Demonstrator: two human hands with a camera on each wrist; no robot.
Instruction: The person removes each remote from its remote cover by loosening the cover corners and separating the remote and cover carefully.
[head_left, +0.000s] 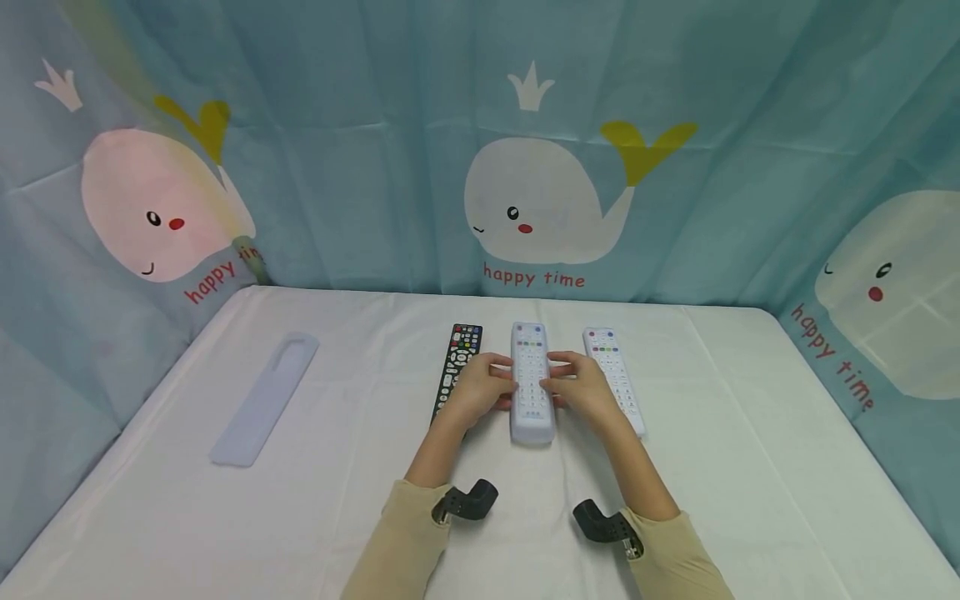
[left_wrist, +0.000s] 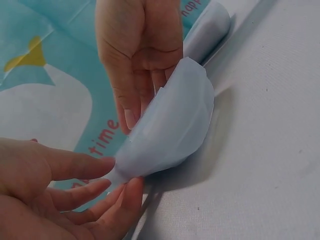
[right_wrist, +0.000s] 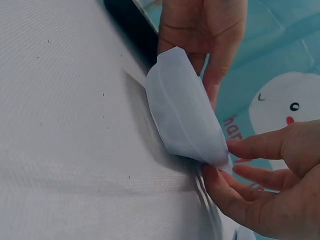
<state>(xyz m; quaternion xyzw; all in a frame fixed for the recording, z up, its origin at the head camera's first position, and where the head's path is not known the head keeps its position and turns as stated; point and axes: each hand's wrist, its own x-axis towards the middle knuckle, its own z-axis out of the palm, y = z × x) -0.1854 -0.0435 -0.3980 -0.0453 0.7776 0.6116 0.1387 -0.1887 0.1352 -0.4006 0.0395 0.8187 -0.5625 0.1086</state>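
Note:
A white remote control [head_left: 532,379] in a translucent sleeve lies lengthwise between the two hands. My left hand [head_left: 482,387] pinches its left long side, thumb at the near face and fingers along the edge. From the opposite side my right hand [head_left: 583,386] grips the right edge with thumb and fingers. Both wrist views look at the rounded end of the sleeve [left_wrist: 175,120], which bulges over the tabletop. Partly behind the left hand lies a black remote control [head_left: 459,354]. Another white remote control [head_left: 611,367] rests just beyond the right hand, partly covered by it.
A flat, pale translucent cover [head_left: 262,408] with an oval cutout lies slantwise at the left of the white tablecloth [head_left: 750,483]. Behind the table hangs a blue curtain [head_left: 360,183] with whale prints. Black wrist cameras [head_left: 474,500] sit at the sleeve cuffs.

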